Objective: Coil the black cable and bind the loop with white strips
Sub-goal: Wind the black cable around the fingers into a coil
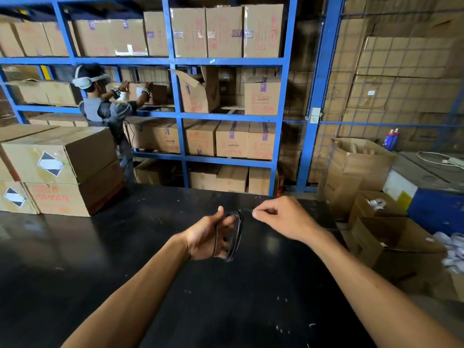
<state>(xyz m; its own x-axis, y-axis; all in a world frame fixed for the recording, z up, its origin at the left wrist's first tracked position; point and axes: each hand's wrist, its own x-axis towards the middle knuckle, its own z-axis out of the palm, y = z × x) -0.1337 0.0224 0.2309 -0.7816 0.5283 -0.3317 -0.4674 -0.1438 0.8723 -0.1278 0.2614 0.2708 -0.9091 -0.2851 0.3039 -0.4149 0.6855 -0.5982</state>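
A thin black cable [237, 234] is wound in several loops around the fingers of my left hand [209, 237], held above the black table [125, 247]. The loop stands roughly upright, thumb pressed on its top. My right hand [283, 217] is just right of the loop, thumb and forefinger pinched on a thin strand that runs to the coil's top; whether this is the cable's end or a white strip I cannot tell. Open cardboard boxes [376, 204] at the right hold white strips.
Stacked cardboard boxes [62, 172] sit on the table's left part. Blue shelving [180, 116] full of cartons stands behind it, where another person [105, 109] handles a box. More open boxes [391, 244] and white pieces [454, 249] crowd the right edge.
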